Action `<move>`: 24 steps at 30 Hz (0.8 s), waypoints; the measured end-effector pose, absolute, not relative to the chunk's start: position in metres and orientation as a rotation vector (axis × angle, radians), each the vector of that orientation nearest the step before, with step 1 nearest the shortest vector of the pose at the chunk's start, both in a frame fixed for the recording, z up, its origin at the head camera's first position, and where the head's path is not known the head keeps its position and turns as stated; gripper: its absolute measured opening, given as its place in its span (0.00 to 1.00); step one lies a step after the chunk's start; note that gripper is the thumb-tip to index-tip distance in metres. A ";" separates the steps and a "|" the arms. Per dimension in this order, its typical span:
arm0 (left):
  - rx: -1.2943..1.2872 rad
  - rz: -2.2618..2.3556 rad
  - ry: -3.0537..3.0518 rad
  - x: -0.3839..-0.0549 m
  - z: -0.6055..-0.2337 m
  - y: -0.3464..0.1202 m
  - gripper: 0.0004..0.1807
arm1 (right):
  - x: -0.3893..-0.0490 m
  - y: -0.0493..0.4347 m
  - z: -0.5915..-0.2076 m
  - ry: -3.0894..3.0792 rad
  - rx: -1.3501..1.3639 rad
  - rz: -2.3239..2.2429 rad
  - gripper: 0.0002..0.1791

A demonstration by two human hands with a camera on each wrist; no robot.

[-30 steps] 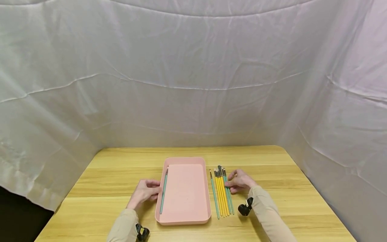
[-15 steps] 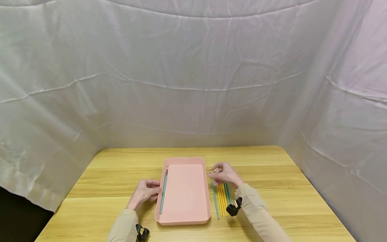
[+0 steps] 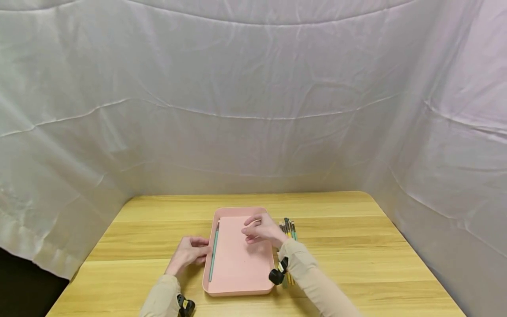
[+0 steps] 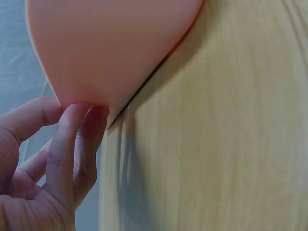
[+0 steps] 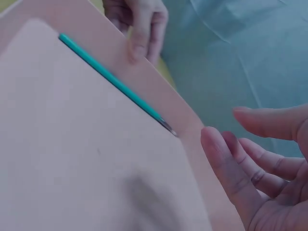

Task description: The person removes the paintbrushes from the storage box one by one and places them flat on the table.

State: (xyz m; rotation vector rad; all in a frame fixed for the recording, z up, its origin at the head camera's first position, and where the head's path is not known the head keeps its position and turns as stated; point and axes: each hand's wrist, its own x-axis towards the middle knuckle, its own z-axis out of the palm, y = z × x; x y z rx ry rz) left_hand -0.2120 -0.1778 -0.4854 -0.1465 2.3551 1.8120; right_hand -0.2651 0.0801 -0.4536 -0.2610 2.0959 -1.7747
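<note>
A pink tray [image 3: 237, 292] lies on the table with one teal paintbrush [image 3: 214, 253] inside, along its left wall. My left hand [image 3: 191, 252] holds the tray's left wall; in the left wrist view, fingertips [image 4: 73, 109] press its outer side while another finger goes behind the edge. Over the right part of the tray hovers my right hand [image 3: 261, 230]. In the right wrist view its thumb and fingers [image 5: 228, 166] are apart, with nothing between them. Several yellow and teal paintbrushes [image 3: 290, 226] lie right of the tray, partly hidden by the right forearm.
The light wooden table [image 3: 356, 255] extends on both sides of the tray. A grey cloth backdrop [image 3: 253, 145] hangs behind and along the sides. Small black cameras [image 3: 277, 275] sit on both wrists.
My right hand has moved left from the right side of the loose paintbrushes, across their tips, to above the tray. The left hand and the tray have stayed in place.
</note>
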 end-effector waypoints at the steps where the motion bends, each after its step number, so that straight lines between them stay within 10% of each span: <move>1: -0.143 1.815 2.353 -0.212 -0.485 -0.178 0.19 | -0.265 0.074 -0.455 2.094 -0.263 -1.769 0.21; 24: -0.111 1.802 2.357 -0.212 -0.485 -0.179 0.20 | -0.269 0.005 -0.489 2.065 -0.094 -1.771 0.09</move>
